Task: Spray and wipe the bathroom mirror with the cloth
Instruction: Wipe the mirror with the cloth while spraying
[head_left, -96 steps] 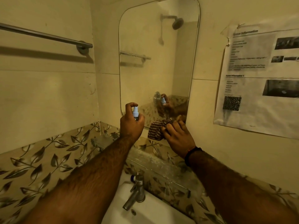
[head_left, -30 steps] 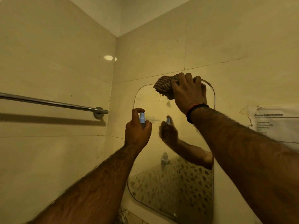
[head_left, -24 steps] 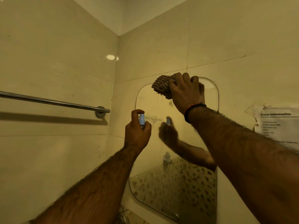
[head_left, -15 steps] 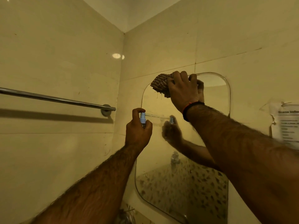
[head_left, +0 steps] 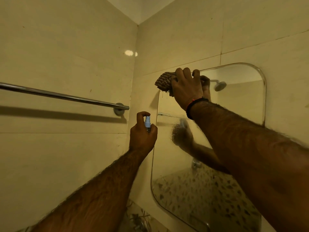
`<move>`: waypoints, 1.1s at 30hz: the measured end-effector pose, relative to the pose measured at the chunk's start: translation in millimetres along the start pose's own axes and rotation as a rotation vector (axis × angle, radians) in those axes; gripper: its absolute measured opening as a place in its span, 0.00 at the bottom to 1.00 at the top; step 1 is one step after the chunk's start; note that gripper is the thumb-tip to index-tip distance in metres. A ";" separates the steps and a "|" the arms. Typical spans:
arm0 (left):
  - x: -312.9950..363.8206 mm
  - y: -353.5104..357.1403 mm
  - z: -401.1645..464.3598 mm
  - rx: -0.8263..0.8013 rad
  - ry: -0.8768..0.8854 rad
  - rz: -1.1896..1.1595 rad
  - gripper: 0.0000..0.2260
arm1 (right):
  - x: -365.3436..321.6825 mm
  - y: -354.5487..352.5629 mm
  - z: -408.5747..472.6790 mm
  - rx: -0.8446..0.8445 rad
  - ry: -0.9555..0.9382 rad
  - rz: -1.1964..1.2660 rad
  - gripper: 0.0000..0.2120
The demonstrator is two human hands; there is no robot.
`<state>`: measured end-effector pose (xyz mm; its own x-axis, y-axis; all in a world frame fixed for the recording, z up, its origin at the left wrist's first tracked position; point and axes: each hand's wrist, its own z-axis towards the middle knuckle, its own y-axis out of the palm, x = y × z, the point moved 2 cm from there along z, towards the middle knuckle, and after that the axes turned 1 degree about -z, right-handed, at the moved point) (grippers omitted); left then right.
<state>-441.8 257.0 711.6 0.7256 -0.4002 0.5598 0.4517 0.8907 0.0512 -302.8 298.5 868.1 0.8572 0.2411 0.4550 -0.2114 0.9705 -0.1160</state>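
Cloth [head_left: 164,80] bunched at mirror [head_left: 234,139] top-left corner, pressed to glass under right hand [head_left: 186,87]; unwiped glass runs down and to right of it — mirror's long axis vertical; droplets show lower on glass, near left hand [head_left: 142,136]; right hand's fingers curled over cloth; left hand wrapped round spray bottle [head_left: 147,123], forefinger on nozzle, just beside mirror's left edge.

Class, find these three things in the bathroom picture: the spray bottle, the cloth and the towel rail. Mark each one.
spray bottle [head_left: 147,123]: head view, on its pale blue nozzle above the left hand's fingers.
cloth [head_left: 163,80]: head view, on the striped fold left of the right hand.
towel rail [head_left: 63,96]: head view, midway along the metal bar.
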 end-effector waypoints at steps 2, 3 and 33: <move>-4.2 -1.5 -1.3 0.000 -0.009 0.003 0.20 | -5.4 2.6 3.3 -0.001 -0.004 0.007 0.18; -6.4 -2.1 -2.3 0.000 -0.013 0.004 0.20 | -8.6 4.0 4.4 -0.001 -0.009 0.014 0.18; -94.5 -16.8 -132.8 -0.041 -0.149 0.124 0.16 | -154.7 58.2 -196.3 -0.222 -0.303 0.257 0.16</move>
<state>-449.1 251.3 548.0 0.6938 -0.2485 0.6760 0.3864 0.9205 -0.0582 -355.5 317.1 617.7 0.6073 0.4961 0.6206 -0.2649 0.8628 -0.4305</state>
